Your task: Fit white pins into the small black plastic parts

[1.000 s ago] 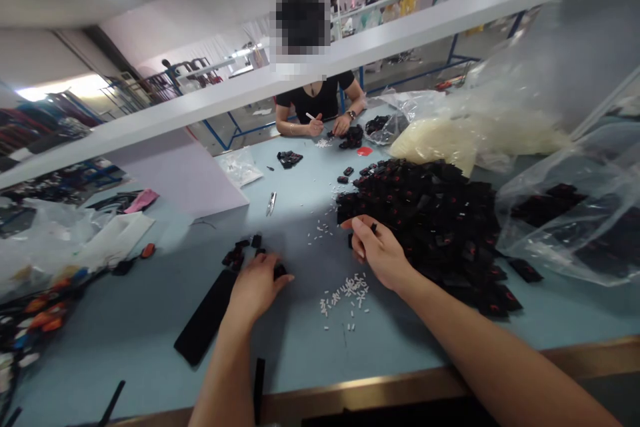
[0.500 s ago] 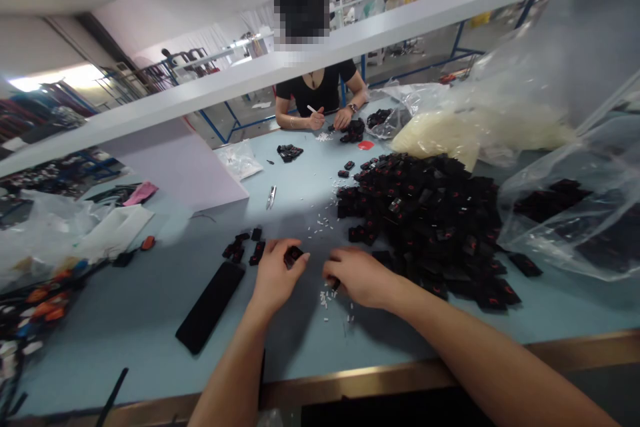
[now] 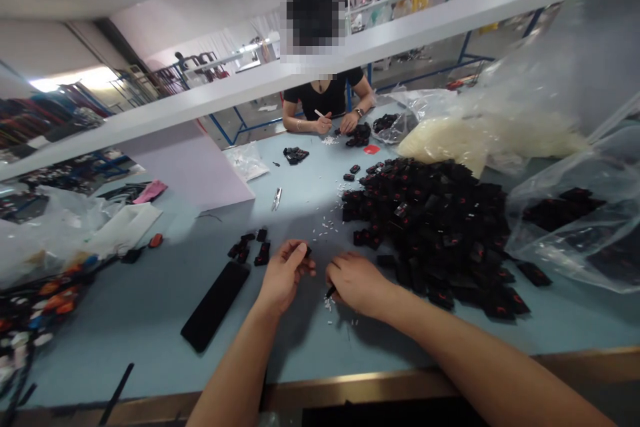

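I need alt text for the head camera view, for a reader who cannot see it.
The person's left hand and right hand work over a light blue table; the right hand pinches a small black piece above scattered white bits. A large heap of black pieces with red marks lies beside them.

The heap of black cloth tabs looked matt on the smooth pale-blue tabletop, while the clear plastic bag on the right shone glossy and the metal snips farther off glinted.

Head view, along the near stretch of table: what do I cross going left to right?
Black rectangular pad → left hand → right hand → heap of black tags with red marks → clear plastic bag of black tags
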A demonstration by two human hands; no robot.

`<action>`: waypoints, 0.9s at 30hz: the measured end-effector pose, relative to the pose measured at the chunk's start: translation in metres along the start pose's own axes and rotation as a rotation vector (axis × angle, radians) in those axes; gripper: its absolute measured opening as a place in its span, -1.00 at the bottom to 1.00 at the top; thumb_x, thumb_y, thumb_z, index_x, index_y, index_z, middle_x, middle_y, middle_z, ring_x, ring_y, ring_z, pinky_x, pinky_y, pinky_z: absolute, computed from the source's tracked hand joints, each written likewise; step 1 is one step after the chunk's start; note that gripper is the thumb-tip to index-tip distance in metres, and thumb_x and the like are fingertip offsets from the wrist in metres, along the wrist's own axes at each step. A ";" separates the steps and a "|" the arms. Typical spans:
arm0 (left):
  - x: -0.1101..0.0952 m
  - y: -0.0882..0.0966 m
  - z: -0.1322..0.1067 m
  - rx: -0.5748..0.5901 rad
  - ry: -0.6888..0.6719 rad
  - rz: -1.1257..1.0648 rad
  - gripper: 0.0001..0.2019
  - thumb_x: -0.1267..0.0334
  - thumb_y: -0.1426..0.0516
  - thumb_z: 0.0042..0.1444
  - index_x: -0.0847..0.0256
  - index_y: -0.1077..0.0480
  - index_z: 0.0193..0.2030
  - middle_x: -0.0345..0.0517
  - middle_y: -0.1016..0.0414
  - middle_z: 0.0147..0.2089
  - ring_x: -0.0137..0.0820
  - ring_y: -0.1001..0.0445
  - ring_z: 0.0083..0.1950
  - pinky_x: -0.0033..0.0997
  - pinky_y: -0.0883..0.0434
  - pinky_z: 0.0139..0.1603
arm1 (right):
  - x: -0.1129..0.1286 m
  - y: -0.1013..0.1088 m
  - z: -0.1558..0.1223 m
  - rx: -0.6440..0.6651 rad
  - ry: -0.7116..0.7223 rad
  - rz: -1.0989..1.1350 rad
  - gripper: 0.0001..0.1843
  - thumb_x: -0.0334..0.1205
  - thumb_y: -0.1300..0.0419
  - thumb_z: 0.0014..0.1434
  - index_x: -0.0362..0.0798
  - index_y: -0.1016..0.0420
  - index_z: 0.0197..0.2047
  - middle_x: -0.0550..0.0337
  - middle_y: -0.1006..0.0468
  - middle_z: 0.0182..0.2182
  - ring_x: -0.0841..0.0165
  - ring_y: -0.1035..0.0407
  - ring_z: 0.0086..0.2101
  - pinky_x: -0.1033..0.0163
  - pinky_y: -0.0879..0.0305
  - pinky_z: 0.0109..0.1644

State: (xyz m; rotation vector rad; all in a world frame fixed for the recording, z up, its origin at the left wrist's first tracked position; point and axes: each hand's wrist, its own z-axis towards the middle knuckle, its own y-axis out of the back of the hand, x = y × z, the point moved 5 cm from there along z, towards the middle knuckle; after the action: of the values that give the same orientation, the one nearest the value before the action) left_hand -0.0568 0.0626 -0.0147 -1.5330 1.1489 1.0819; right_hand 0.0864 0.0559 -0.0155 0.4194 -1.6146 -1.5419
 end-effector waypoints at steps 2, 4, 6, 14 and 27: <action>0.003 -0.004 -0.001 0.025 0.055 -0.093 -0.69 0.07 -0.27 0.01 0.25 -0.40 -0.24 -0.27 -0.37 -0.46 -0.48 -0.44 -0.49 -0.49 -0.42 -0.51 | -0.009 0.005 -0.001 -0.048 -0.089 0.141 -0.87 -0.34 -0.20 0.10 -0.14 -0.45 -0.23 0.01 -0.55 -0.29 0.22 -0.40 -0.25 0.21 -0.21 -0.17; 0.006 -0.009 -0.004 0.049 0.099 -0.141 -0.69 0.06 -0.27 0.01 0.25 -0.41 -0.24 -0.25 -0.39 -0.46 -0.49 -0.43 -0.52 -0.51 -0.41 -0.55 | -0.018 0.008 -0.002 -0.100 -0.171 0.279 -0.86 -0.40 -0.16 0.07 -0.12 -0.42 -0.24 0.08 -0.54 -0.33 0.29 -0.38 -0.31 0.27 -0.19 -0.25; 0.009 -0.012 -0.006 0.072 0.137 -0.168 -0.68 0.05 -0.28 0.01 0.26 -0.41 -0.24 -0.24 -0.41 -0.45 -0.51 -0.43 -0.54 -0.53 -0.40 -0.58 | -0.025 0.009 -0.002 -0.142 -0.223 0.413 -0.86 -0.43 -0.13 0.03 -0.10 -0.39 -0.29 0.16 -0.50 -0.40 0.35 -0.33 -0.39 0.31 -0.15 -0.33; 0.017 -0.019 -0.013 0.148 0.142 -0.231 -0.70 0.07 -0.29 0.03 0.25 -0.41 -0.25 -0.21 -0.44 -0.43 -0.54 -0.39 -0.50 -0.56 -0.34 -0.54 | -0.037 0.017 -0.001 -0.337 -0.292 0.882 -0.84 -0.34 -0.09 0.13 -0.06 -0.48 -0.26 0.15 -0.57 -0.30 0.30 -0.42 -0.26 0.25 -0.27 -0.16; 0.011 -0.020 -0.016 0.156 0.121 -0.277 -0.71 0.27 -0.37 -0.09 0.19 -0.40 -0.26 -0.25 -0.47 -0.35 -0.47 -0.53 -0.35 -0.39 -0.53 -0.24 | -0.042 0.022 -0.005 -0.462 -0.401 1.279 -0.90 -0.22 -0.28 0.01 -0.06 -0.52 -0.37 0.27 -0.51 -0.44 0.37 -0.35 -0.37 0.28 -0.24 -0.23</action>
State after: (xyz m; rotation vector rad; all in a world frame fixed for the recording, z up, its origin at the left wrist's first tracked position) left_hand -0.0333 0.0480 -0.0188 -1.5947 1.0379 0.7076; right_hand 0.1213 0.0872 -0.0098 -1.0533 -1.2405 -0.8981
